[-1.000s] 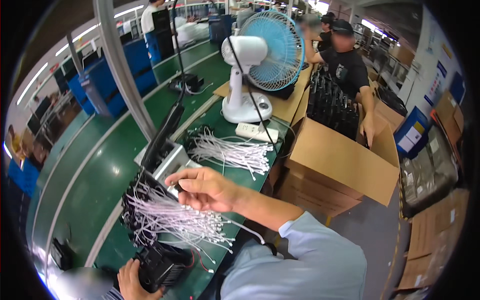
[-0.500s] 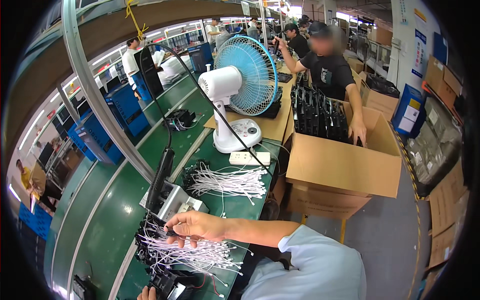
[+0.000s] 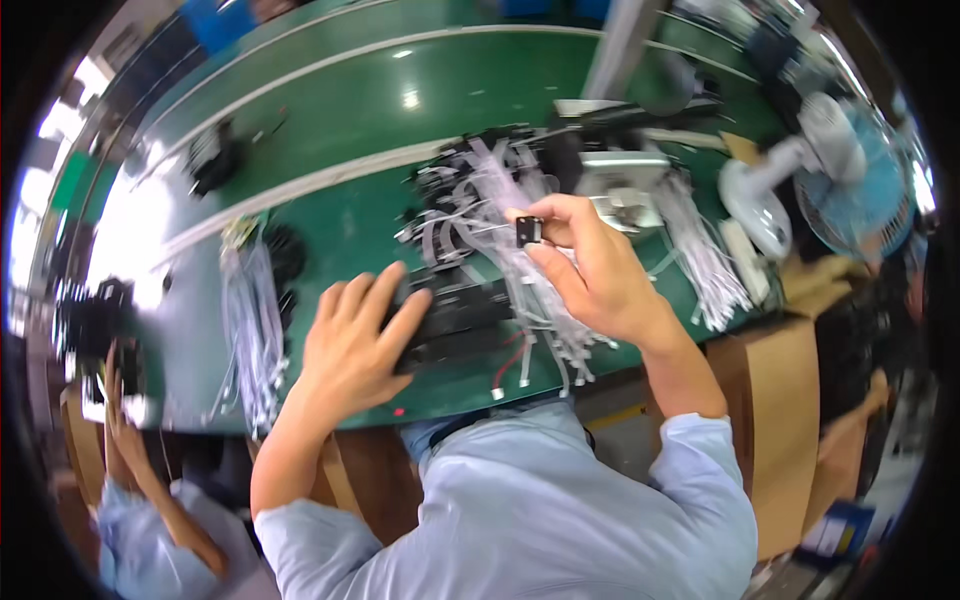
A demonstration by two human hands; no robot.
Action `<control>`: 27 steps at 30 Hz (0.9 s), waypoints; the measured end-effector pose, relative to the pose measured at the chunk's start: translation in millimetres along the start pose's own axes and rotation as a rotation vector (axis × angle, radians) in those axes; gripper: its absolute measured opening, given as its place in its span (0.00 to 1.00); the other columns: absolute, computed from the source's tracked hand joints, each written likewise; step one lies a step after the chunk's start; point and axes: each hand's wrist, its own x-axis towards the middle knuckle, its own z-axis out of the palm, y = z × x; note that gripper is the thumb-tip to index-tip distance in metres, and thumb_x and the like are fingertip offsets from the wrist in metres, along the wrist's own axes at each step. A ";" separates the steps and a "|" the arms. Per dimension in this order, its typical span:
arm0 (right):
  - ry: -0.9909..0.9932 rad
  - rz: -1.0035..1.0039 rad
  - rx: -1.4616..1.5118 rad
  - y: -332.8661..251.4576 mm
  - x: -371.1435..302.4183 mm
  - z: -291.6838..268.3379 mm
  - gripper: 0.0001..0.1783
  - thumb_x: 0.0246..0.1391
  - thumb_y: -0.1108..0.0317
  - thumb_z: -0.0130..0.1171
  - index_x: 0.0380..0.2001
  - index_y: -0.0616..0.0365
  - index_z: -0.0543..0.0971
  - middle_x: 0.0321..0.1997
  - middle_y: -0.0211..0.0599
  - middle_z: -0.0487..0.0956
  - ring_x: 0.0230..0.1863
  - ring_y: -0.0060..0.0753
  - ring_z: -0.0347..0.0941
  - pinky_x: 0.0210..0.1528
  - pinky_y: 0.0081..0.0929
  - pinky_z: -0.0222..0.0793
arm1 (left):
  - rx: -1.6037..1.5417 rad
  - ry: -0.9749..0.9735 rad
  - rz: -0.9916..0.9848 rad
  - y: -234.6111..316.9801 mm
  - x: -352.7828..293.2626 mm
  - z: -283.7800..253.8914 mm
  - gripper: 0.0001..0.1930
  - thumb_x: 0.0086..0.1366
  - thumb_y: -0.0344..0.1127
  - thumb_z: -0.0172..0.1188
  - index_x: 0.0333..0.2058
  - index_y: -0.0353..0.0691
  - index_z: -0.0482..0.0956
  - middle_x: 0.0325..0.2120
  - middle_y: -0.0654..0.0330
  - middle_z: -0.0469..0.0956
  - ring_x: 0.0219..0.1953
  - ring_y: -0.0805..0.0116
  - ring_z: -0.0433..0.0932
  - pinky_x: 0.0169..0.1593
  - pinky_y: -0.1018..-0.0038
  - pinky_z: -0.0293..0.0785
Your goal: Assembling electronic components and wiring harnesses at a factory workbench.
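Small black part (image 3: 529, 231) pinched in right hand (image 3: 590, 275) fingertips, frame centre, above white cable bundle (image 3: 535, 290). Left hand (image 3: 352, 345) spread flat on black device (image 3: 462, 315), green surface (image 3: 350, 235) beneath. White fan (image 3: 800, 190) upper right.

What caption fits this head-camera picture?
Right hand pinches a small black part while left hand rests on a black unit.

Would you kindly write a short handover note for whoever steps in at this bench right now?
Left hand: flat on the black device at the bench's near edge, pressing, not gripping.
Right hand: fingers pinch a small black part above the white cable bundle.
More white cables lie right, near the fan.
Done: part picked up.
Left: it is not yet on the device.
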 end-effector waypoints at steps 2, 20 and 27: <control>-0.126 -0.082 -0.176 -10.8 9.0 26.1 0.19 0.53 0.71 0.59 0.48 0.59 0.69 0.38 0.44 0.78 0.37 0.44 0.78 0.35 0.37 0.73 | 0.030 0.018 -0.013 -3.1 -13.3 0.9 0.42 0.28 0.36 0.72 0.51 0.43 0.71 0.54 0.49 0.68 0.50 0.50 0.69 0.52 0.58 0.65; -0.252 0.111 -0.079 -19.5 16.3 67.5 0.18 0.45 0.68 0.66 0.42 0.57 0.79 0.35 0.41 0.78 0.36 0.41 0.73 0.40 0.31 0.68 | 0.004 -0.009 -0.104 -2.7 -18.2 -0.9 0.49 0.32 0.44 0.74 0.58 0.40 0.65 0.45 0.57 0.68 0.44 0.57 0.69 0.46 0.63 0.64; -0.202 0.213 -0.059 -26.2 11.4 74.3 0.18 0.43 0.74 0.65 0.41 0.60 0.78 0.35 0.41 0.77 0.35 0.40 0.73 0.40 0.29 0.67 | -0.286 -0.111 0.019 -33.8 -25.5 -3.3 0.46 0.40 0.48 0.73 0.59 0.39 0.64 0.52 0.52 0.67 0.51 0.54 0.67 0.51 0.61 0.63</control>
